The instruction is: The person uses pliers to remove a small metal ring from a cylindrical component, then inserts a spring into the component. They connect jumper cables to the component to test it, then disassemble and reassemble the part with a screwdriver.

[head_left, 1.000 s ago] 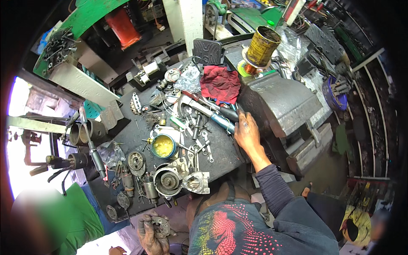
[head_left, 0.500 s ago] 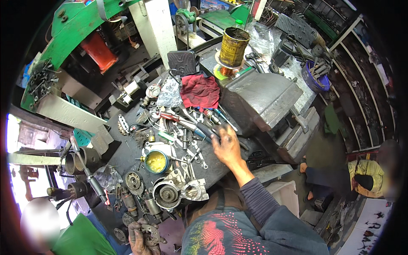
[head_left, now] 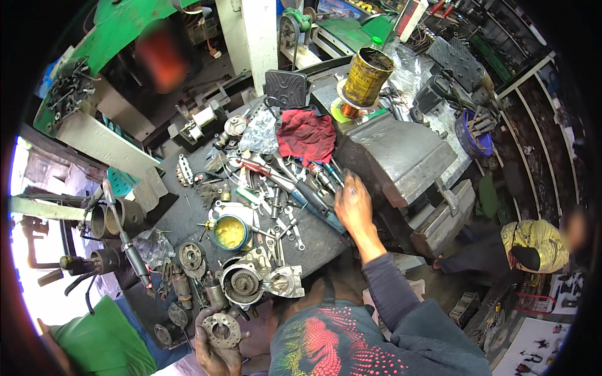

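Near the lower edge, my left hand (head_left: 216,352) grips a round metal plate (head_left: 222,330) with a large centre hole and smaller holes around it. My right hand (head_left: 355,210) reaches over the right side of the tool pile, its fingers bent together at the end of a blue-handled screwdriver (head_left: 336,172); what is between them is hidden. Left of it lie a long black-handled tool (head_left: 313,197) and red-handled pliers (head_left: 256,167). A gear housing (head_left: 242,282) sits at the bench's near edge, below a tin of yellow grease (head_left: 230,232). Spanners (head_left: 293,220) lie beside the tin.
A large bench vise (head_left: 401,156) stands right of my right hand. Behind are a red cloth (head_left: 306,136) and a yellow can (head_left: 368,78). A purple basin (head_left: 471,135) sits farther right. A person in green (head_left: 103,341) is at lower left, another in yellow (head_left: 533,244) at right.
My right hand has moved from over the black handle toward the screwdriver beside the vise. My left hand has turned the metal plate, so its round face and centre hole now show. The view has shifted slightly.
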### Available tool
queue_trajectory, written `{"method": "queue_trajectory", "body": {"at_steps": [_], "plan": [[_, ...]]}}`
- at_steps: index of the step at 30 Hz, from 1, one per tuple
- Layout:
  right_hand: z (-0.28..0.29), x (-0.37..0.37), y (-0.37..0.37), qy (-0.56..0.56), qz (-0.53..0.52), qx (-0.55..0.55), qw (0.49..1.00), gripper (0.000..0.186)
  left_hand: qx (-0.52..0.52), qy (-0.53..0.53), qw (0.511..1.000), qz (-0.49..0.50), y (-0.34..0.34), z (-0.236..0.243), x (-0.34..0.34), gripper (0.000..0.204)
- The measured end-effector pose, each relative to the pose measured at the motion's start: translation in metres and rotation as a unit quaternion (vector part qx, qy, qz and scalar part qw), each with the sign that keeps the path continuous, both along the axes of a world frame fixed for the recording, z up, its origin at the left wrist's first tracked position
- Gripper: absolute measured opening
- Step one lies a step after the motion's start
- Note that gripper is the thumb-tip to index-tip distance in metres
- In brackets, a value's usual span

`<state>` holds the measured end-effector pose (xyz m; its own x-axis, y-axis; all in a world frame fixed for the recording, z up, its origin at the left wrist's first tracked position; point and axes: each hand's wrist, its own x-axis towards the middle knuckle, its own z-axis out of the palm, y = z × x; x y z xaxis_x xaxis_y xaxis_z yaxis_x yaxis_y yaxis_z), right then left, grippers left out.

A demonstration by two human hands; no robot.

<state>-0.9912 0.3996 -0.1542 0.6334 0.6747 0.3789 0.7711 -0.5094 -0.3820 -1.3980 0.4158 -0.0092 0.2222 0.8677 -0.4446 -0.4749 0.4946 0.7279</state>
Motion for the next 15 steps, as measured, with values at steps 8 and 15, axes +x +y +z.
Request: {"method": "queue_trajectory", "body": {"at_steps": [8,15], "plan": [[0.003,0.016,0.057,0.038,-0.016,0.057,0.998,0.018,0.025,-0.198,0.979,-0.029,0.000,0.007,0.006,0.058],[0.102,0.000,0.047,-0.058,0.059,0.196,0.977,0.017,-0.010,-0.330,0.941,-0.072,0.004,0.009,-0.007,0.058]]}}
